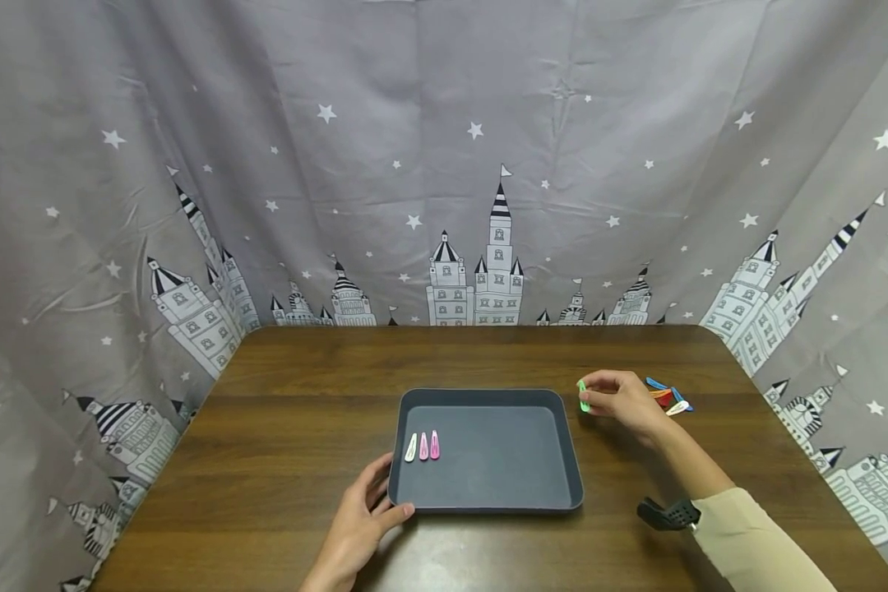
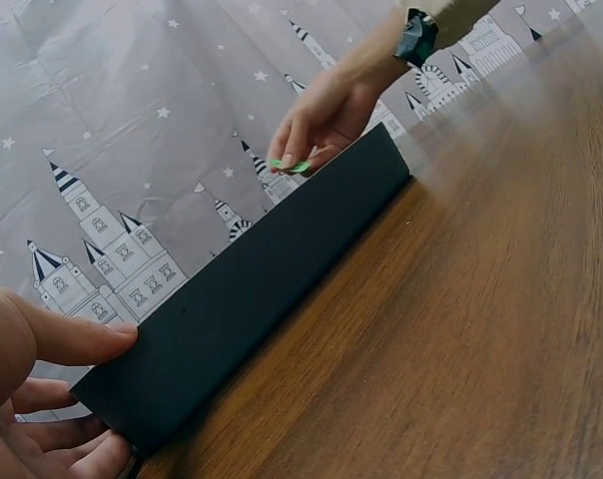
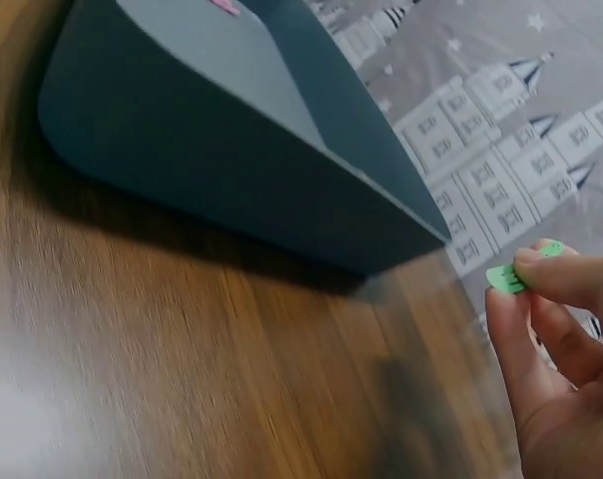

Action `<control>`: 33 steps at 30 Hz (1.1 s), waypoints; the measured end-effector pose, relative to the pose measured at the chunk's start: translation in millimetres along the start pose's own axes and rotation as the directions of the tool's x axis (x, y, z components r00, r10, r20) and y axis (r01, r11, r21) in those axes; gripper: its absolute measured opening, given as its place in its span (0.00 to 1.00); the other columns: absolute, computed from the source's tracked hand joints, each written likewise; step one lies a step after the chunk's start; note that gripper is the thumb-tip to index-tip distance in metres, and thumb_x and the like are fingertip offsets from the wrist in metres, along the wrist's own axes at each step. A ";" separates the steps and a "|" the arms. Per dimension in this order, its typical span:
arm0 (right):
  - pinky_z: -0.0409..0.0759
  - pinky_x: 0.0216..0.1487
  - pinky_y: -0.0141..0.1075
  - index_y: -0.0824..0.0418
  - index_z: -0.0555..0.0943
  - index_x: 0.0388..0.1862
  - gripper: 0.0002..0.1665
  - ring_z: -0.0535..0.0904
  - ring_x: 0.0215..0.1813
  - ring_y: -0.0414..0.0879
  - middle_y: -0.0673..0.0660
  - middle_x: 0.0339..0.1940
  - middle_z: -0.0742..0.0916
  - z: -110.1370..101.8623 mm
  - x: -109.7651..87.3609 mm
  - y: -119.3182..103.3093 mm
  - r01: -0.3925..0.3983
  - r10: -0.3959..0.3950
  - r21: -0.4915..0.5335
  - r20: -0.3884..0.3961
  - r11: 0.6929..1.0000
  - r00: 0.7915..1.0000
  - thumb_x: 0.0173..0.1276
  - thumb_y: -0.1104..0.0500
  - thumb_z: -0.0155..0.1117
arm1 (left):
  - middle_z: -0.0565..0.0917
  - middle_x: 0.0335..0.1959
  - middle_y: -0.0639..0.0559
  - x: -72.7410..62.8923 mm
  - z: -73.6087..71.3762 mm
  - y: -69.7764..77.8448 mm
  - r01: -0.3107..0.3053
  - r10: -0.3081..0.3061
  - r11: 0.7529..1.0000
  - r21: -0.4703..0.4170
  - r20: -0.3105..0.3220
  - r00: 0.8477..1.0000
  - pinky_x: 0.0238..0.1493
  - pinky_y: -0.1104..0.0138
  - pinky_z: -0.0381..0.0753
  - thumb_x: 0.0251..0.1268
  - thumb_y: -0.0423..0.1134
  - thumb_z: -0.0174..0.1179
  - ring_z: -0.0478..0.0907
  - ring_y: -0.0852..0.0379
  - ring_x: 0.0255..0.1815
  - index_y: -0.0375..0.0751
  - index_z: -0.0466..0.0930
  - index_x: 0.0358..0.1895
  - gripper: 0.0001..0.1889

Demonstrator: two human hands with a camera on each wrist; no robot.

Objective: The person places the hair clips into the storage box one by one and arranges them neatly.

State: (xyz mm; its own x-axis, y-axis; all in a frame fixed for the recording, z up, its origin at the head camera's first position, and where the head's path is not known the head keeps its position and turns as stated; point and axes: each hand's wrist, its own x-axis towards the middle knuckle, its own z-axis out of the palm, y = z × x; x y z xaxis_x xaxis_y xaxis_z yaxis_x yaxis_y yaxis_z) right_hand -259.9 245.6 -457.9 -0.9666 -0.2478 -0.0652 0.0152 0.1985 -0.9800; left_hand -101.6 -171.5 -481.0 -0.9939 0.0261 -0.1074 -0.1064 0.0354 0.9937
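My right hand [image 1: 625, 400] pinches the green clip [image 1: 584, 397] mid-length, off the table [image 1: 488, 358] between the tray [image 1: 503, 460] and the loose clips [image 1: 678, 407], leaving its ends clear. My left hand [image 1: 361, 508] grips the tray's left side, probably to steady it; 3 clips [image 1: 424, 446] line up inside.

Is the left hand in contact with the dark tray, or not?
Touching. The left wrist view shows the left hand gripping the tray at one corner.

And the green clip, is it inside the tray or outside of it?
Outside: the right hand pinches the green clip beyond the right side of the tray, with a visible gap between.
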 end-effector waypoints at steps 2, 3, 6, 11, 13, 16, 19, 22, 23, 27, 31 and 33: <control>0.88 0.51 0.44 0.84 0.74 0.56 0.21 0.84 0.41 0.44 0.62 0.43 0.85 5.0 0.9 -2.5 0.013 -0.013 0.006 0.006 1.000 1.000 0.71 0.71 0.67 | 0.63 0.75 0.25 -0.1 -0.1 0.1 0.000 0.000 1.000 0.001 0.002 1.000 0.68 0.55 0.75 0.58 0.19 0.69 0.63 0.30 0.74 0.27 0.58 0.78 0.44; 0.88 0.51 0.44 0.84 0.74 0.56 0.20 0.84 0.41 0.44 0.61 0.42 0.85 7.6 1.6 -3.8 0.019 -0.019 0.010 0.007 1.000 1.000 0.71 0.71 0.67 | 0.63 0.75 0.25 -0.1 -0.1 0.1 0.000 0.000 1.000 0.001 0.003 1.000 0.68 0.55 0.74 0.58 0.19 0.69 0.63 0.30 0.74 0.27 0.58 0.78 0.44; 0.89 0.49 0.42 0.83 0.74 0.54 0.18 0.84 0.41 0.44 0.59 0.40 0.85 16.0 3.8 -8.9 0.035 -0.035 0.010 0.010 0.999 0.999 0.71 0.72 0.66 | 0.63 0.75 0.25 -0.1 0.3 0.3 -0.001 0.001 1.000 0.001 0.005 1.000 0.68 0.55 0.74 0.58 0.19 0.69 0.63 0.30 0.74 0.27 0.58 0.78 0.44; 0.89 0.46 0.39 0.82 0.73 0.52 0.16 0.84 0.41 0.45 0.61 0.40 0.84 34.1 9.1 -16.1 0.046 -0.047 0.018 0.039 0.999 0.998 0.72 0.73 0.64 | 0.63 0.75 0.24 0.4 0.8 0.8 0.003 -0.003 1.000 0.000 0.005 1.000 0.67 0.55 0.75 0.58 0.19 0.69 0.63 0.30 0.74 0.28 0.58 0.78 0.44; 0.89 0.47 0.40 0.81 0.73 0.52 0.15 0.83 0.42 0.46 0.64 0.42 0.84 42.7 10.9 -18.6 0.041 -0.042 0.021 0.054 0.999 0.998 0.72 0.73 0.63 | 0.63 0.75 0.24 0.4 0.7 0.9 0.004 -0.004 1.000 0.000 0.005 1.000 0.67 0.55 0.76 0.58 0.19 0.69 0.63 0.30 0.74 0.28 0.57 0.78 0.44; 0.89 0.48 0.42 0.81 0.73 0.52 0.14 0.83 0.42 0.47 0.67 0.44 0.83 55.9 14.1 -22.4 0.035 -0.036 0.022 0.081 0.999 0.996 0.73 0.74 0.62 | 0.62 0.75 0.24 0.1 0.3 0.6 0.006 -0.006 1.000 -0.003 0.002 1.000 0.67 0.55 0.76 0.58 0.19 0.69 0.63 0.30 0.74 0.28 0.57 0.78 0.44; 0.89 0.48 0.43 0.80 0.73 0.52 0.13 0.83 0.42 0.47 0.65 0.43 0.83 68.3 18.4 -25.0 0.038 -0.040 0.023 0.100 0.999 0.994 0.72 0.74 0.63 | 0.62 0.75 0.24 0.0 -0.2 -0.3 0.009 -0.009 1.000 0.001 0.000 1.000 0.67 0.55 0.76 0.58 0.19 0.69 0.63 0.30 0.74 0.27 0.57 0.78 0.44; 0.89 0.48 0.44 0.80 0.74 0.51 0.13 0.83 0.41 0.47 0.62 0.41 0.84 79.1 22.9 -26.4 0.037 -0.039 0.025 0.112 0.999 0.993 0.71 0.74 0.63 | 0.62 0.75 0.24 0.3 0.2 -1.3 0.020 -0.020 1.000 0.005 0.003 1.000 0.66 0.54 0.76 0.58 0.20 0.69 0.64 0.29 0.74 0.27 0.57 0.78 0.44; 0.89 0.48 0.44 0.80 0.74 0.51 0.13 0.83 0.41 0.47 0.62 0.41 0.84 82.3 24.3 -26.6 0.037 -0.040 0.027 0.116 0.999 0.992 0.71 0.75 0.64 | 0.63 0.75 0.24 0.3 0.5 -1.6 0.023 -0.023 1.000 0.005 0.006 1.000 0.66 0.54 0.76 0.58 0.20 0.70 0.64 0.29 0.73 0.27 0.57 0.78 0.44; 0.88 0.50 0.50 0.80 0.74 0.50 0.13 0.83 0.41 0.48 0.62 0.40 0.84 95.0 29.3 -28.8 0.037 -0.042 0.033 0.146 0.999 0.988 0.70 0.75 0.64 | 0.64 0.75 0.25 0.5 1.1 -2.7 0.014 -0.014 1.000 0.005 -0.003 1.000 0.68 0.54 0.74 0.58 0.20 0.70 0.64 0.30 0.74 0.28 0.59 0.77 0.43; 0.88 0.51 0.53 0.80 0.74 0.51 0.13 0.83 0.40 0.48 0.60 0.38 0.82 107.7 34.3 -30.1 0.052 -0.059 0.042 0.187 0.998 0.981 0.71 0.75 0.63 | 0.65 0.75 0.28 0.9 0.6 -2.4 -0.010 0.011 1.000 0.011 -0.014 1.000 0.70 0.54 0.71 0.58 0.20 0.70 0.64 0.33 0.75 0.29 0.61 0.77 0.42; 0.88 0.50 0.51 0.80 0.75 0.51 0.12 0.83 0.40 0.48 0.59 0.37 0.81 113.7 36.8 -30.3 0.057 -0.064 0.043 0.202 0.997 0.977 0.71 0.75 0.63 | 0.66 0.74 0.28 1.2 0.0 -1.9 -0.018 0.018 1.000 0.021 -0.014 1.000 0.70 0.54 0.71 0.58 0.21 0.70 0.64 0.32 0.74 0.30 0.62 0.76 0.42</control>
State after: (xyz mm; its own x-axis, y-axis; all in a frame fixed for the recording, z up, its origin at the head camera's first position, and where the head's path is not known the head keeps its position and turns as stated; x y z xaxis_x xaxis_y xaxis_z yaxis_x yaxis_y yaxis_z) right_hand -266.9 122.7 -452.0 -0.8940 -0.4465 -0.0385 -0.0290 0.1435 -0.9892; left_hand -102.5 -171.5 -483.1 -0.9960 0.0123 -0.0890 -0.0882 0.0563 0.9945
